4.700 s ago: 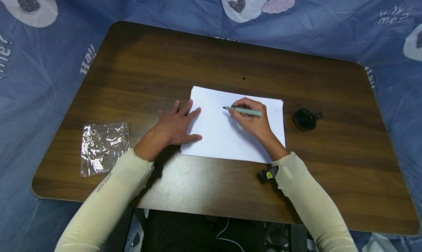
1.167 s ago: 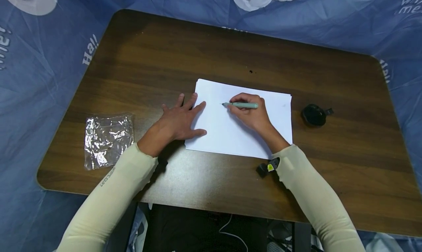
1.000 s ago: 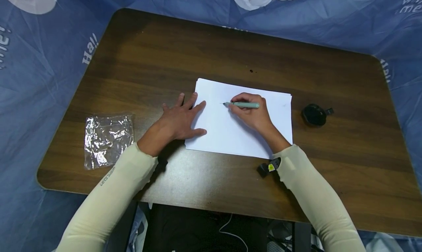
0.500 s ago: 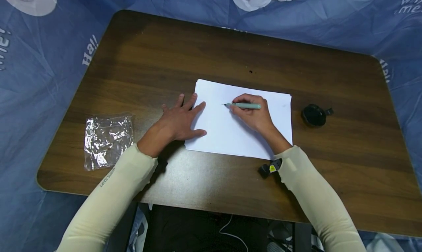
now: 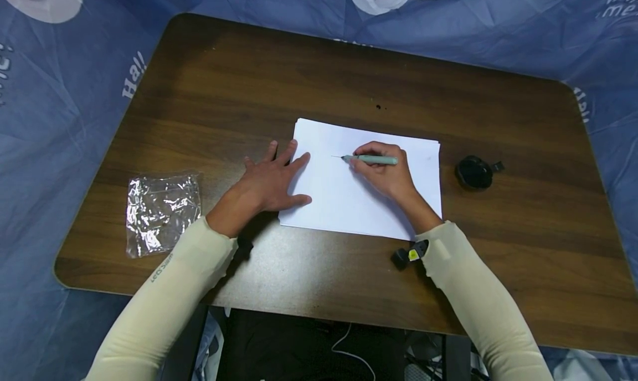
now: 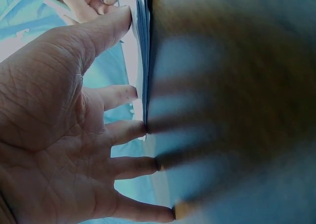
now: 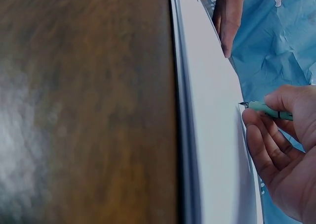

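A stack of white paper lies on the wooden table. My right hand pinches a light green fountain pen between thumb and fingers, its dark nib down at the top sheet. A short thin line runs leftward from the nib. In the right wrist view the pen shows its pointed metal nib. Spread flat at the stack's left edge, my left hand has thumb and index fingertip on the paper and the other fingers toward the table. The left wrist view shows the splayed palm.
On the table, a clear plastic bag lies left of my left forearm. A small black round container sits right of the paper. Small dark specks lie beyond the stack. A blue printed cloth surrounds the table.
My right hand has drawn the pen slightly to the right over the last second, and the thin line behind the nib is longer. The left hand has stayed in place.
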Demonstrator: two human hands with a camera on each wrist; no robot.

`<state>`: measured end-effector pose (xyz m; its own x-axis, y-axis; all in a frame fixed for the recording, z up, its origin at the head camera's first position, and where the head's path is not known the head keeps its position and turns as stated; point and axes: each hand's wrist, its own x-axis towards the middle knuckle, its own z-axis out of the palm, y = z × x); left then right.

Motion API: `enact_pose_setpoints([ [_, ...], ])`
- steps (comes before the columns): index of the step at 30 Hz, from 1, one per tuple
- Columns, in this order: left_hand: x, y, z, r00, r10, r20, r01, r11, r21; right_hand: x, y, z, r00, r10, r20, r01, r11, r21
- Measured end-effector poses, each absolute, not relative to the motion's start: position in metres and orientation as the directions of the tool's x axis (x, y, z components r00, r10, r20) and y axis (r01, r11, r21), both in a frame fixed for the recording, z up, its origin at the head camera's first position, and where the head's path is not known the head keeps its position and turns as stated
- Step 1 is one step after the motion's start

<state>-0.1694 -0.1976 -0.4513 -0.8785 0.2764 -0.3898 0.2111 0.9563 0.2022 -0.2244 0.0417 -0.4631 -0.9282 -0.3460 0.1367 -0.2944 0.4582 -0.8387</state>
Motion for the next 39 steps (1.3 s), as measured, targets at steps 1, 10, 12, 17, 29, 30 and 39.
enact_pose_setpoints([
  [1, -0.169, -0.198, -0.451, -0.878, 0.277, -0.391, 0.211, 0.956, 0.204, -0.222, 0.04, -0.458, -0.928, -0.346, 0.134, -0.292, 0.459, -0.839],
  [10, -0.17, -0.197, -0.452, -0.877, 0.274, -0.394, 0.208, 0.957, 0.202, -0.214, 0.039, -0.444, -0.928, -0.346, 0.14, -0.296, 0.453, -0.841],
  [12, -0.171, -0.197, -0.452, -0.878, 0.273, -0.393, 0.207, 0.957, 0.203, -0.213, 0.039, -0.443, -0.929, -0.343, 0.139, -0.294, 0.454, -0.841],
  [17, -0.171, -0.198, -0.451, -0.879, 0.271, -0.393, 0.205, 0.958, 0.202, -0.214, 0.041, -0.444, -0.928, -0.342, 0.149, -0.299, 0.444, -0.844],
  [29, -0.169, -0.198, -0.45, -0.876, 0.274, -0.397, 0.205, 0.957, 0.207, -0.214, 0.047, -0.447, -0.933, -0.331, 0.139, -0.285, 0.446, -0.849],
  [30, -0.169, -0.198, -0.45, -0.875, 0.273, -0.399, 0.204, 0.957, 0.207, -0.214, 0.047, -0.447, -0.934, -0.329, 0.137, -0.283, 0.45, -0.847],
  [39, -0.169, -0.198, -0.452, -0.879, 0.271, -0.393, 0.203, 0.957, 0.206, -0.215, 0.049, -0.447, -0.936, -0.326, 0.129, -0.276, 0.461, -0.843],
])
